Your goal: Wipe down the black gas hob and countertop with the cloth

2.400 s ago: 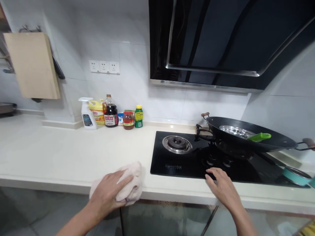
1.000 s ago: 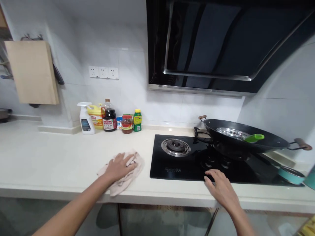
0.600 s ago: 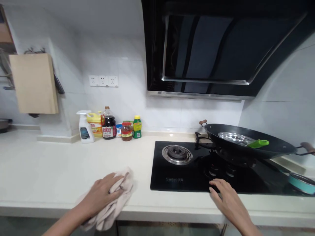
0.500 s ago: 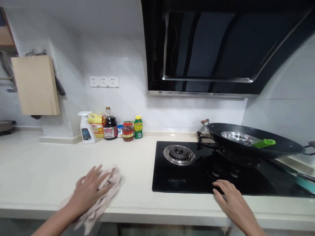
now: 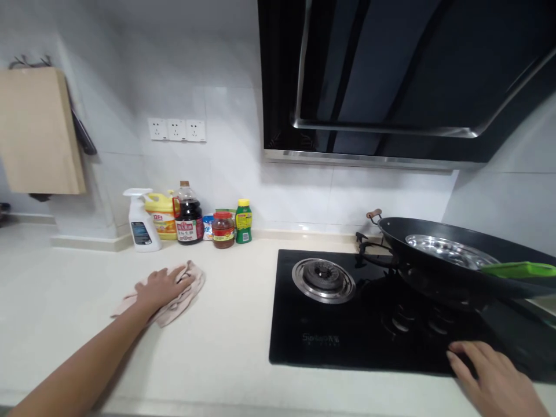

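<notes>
My left hand presses a pale pink cleaning cloth onto the white countertop, its fingers bent over the fabric. The cloth spreads out on both sides of the hand, and part of it is hidden under the palm and wrist. At the lower right, my right hand rests by the front edge of the black gas cooktop, with its fingers extended and no object in its grasp.
Against the wall stand a white spray bottle, a yellow jug, a soy sauce bottle, a red-lidded jar and a green bottle. A large wok sits on the right burner beneath the range hood.
My left hand has pushed the cloth away from the counter's front edge, toward the bottles. The view has come closer, and my right hand now appears farther right.
</notes>
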`<state>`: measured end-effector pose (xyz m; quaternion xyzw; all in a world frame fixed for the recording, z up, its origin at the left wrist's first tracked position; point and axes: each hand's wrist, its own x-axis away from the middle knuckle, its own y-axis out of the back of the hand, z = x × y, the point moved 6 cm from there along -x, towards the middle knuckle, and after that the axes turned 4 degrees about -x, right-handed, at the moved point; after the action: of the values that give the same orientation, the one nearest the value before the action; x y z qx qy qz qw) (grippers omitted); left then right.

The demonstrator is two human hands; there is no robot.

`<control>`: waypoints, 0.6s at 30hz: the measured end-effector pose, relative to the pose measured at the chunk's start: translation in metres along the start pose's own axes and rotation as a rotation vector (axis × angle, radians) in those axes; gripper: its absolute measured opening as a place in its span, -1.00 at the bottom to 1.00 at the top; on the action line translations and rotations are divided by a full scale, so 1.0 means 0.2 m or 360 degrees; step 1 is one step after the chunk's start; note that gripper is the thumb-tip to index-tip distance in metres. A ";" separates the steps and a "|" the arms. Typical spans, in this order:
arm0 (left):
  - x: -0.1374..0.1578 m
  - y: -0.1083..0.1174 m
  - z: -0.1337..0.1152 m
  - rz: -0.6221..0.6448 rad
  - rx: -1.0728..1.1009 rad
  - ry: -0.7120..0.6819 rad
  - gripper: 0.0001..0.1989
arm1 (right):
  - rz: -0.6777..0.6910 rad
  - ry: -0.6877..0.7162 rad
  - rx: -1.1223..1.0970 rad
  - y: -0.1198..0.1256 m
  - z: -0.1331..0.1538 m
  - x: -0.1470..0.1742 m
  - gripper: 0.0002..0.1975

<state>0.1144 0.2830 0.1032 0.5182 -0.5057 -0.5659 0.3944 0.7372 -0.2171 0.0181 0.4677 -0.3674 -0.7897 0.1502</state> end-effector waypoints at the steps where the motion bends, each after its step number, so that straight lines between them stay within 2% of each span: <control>1: -0.04 0.00 -0.04 0.0016 0.0016 0.0014 -0.16 | 0.0007 -0.0014 -0.0003 -0.01 0.00 0.00 -0.53; 5: -0.17 -0.04 -0.30 0.0038 0.0021 -0.0062 -0.13 | 0.0010 -0.0141 -0.0124 0.00 -0.02 0.00 -0.56; 9: -0.19 -0.10 -0.69 0.0049 0.0038 -0.0334 -0.18 | 0.0009 -0.0239 -0.0188 0.03 -0.03 -0.01 -0.57; 13: -0.04 -0.13 -0.99 0.0067 0.0092 -0.0628 -0.21 | 0.0083 -0.0239 -0.0196 0.03 -0.04 -0.01 -0.57; 15: 0.08 -0.12 -1.06 0.0067 0.0125 -0.0758 -0.26 | 0.0099 -0.0229 -0.0180 0.02 -0.05 -0.01 -0.55; 18: 0.31 -0.09 -1.07 0.0056 0.0171 -0.0908 -0.33 | 0.0114 -0.0194 -0.0107 0.00 -0.07 -0.01 -0.53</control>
<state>0.3174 0.1910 0.0840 0.3493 -0.6343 -0.6543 0.2182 0.7497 -0.2234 0.0152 0.4000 -0.3656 -0.8228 0.1713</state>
